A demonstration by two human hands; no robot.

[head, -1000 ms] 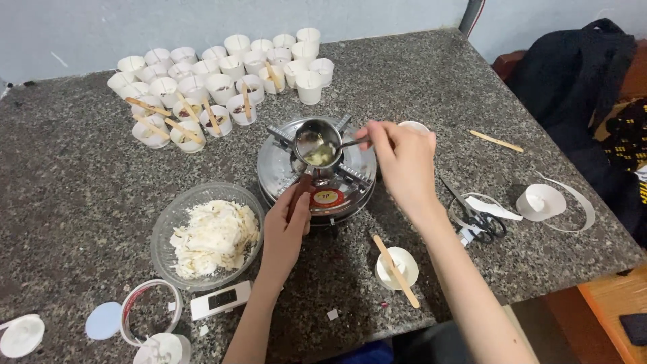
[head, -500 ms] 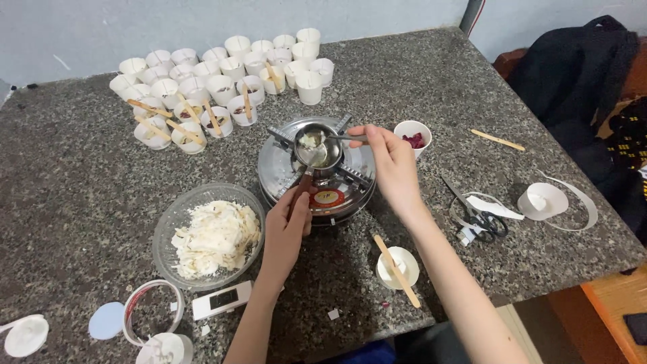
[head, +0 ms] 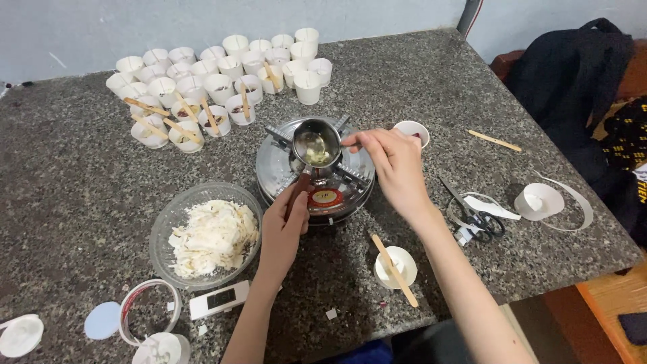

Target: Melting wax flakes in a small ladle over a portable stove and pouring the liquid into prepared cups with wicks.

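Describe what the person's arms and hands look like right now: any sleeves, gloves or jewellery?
Both forearms are bare up to the bottom edge of the picture, with no sleeves in view. The left hand and the right hand wear no gloves. No rings, watch or bracelet show on the fingers or wrists. Both arms look slim.

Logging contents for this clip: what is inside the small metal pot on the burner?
The small metal pot holds pale, partly melted lumps in clear liquid. The spoon tip from the right hand dips in; the pot bottom beneath is hidden. The left hand grips its handle.

Speckled grey stone table (head: 81, 195), pale blue-grey wall (head: 101, 27) behind, wooden seat (head: 610, 296) at right, even light
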